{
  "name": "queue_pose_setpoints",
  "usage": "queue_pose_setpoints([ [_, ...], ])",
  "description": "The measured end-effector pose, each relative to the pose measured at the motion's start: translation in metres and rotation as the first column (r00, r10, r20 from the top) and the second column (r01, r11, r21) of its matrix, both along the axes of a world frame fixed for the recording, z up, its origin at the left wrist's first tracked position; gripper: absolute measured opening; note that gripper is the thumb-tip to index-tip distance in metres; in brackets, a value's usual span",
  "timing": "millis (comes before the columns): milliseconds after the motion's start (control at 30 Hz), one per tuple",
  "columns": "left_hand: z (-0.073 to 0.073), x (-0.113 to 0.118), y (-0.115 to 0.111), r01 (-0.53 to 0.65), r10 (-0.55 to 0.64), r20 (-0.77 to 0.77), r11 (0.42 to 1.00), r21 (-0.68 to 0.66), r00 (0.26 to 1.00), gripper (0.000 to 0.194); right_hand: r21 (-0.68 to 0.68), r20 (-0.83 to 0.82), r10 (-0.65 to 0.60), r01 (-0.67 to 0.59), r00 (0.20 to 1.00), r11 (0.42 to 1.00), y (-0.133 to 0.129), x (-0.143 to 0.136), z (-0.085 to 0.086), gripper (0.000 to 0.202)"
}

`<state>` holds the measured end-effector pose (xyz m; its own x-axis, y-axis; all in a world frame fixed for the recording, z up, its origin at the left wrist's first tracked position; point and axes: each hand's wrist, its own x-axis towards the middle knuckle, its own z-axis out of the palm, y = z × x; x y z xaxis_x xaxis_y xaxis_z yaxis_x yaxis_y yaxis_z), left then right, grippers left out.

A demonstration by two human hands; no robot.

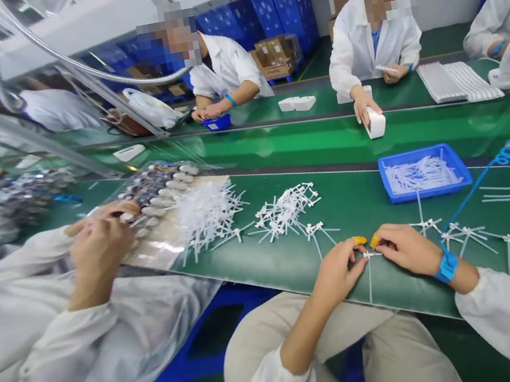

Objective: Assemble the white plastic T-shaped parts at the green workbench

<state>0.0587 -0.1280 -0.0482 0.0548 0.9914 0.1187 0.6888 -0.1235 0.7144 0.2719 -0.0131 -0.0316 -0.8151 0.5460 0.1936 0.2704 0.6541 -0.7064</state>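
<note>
At the near edge of the green bench, my left hand [341, 270] and my right hand [406, 248] meet over a small white connector with thin tubes [369, 276]. One pale tube hangs from it toward me. My left fingers pinch its left side; my right fingers close on its right side, partly hiding it. Yellow covers sit on a fingertip of each hand. Similar connectors with tubes [465, 234] lie beside my right wrist, which wears a blue band. Ahead of my left hand is a pile of such assemblies [288, 208].
A blue tray [425, 177] holds many short pale tubes. Loose tubes [502, 193] lie to its right, under a coiled blue cord [505, 156]. A larger tube heap [212, 215] is at left, near a co-worker's hands [100, 238]. Other co-workers sit across the green conveyor [276, 144].
</note>
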Motion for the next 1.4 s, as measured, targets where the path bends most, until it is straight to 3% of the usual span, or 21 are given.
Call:
queue_pose_setpoints([
  [267, 0.004, 0.003, 0.001, -0.054, 0.055, 0.028, 0.998, -0.041, 0.998, 0.009, -0.004, -0.044, 0.042, -0.042, 0.998, 0.999, -0.005, -0.001, 0.001, 0.019],
  [600, 0.011, 0.006, 0.002, -0.083, 0.089, 0.057, 0.991, -0.105, 0.994, 0.009, 0.031, -0.039, -0.002, 0.003, 0.999, 1.0, -0.012, -0.004, 0.0, 0.017],
  [867, 0.01, 0.005, 0.003, -0.081, 0.089, 0.067, 0.99, -0.119, 0.994, 0.007, -0.11, 0.044, -0.066, 0.07, 0.997, 0.991, -0.011, 0.0, 0.004, 0.03],
  [1400, 0.008, 0.005, 0.004, -0.074, 0.076, 0.018, 0.992, -0.103, 0.997, 0.014, -0.043, 0.088, -0.017, 0.021, 0.996, 0.999, -0.011, 0.0, 0.008, 0.018],
])
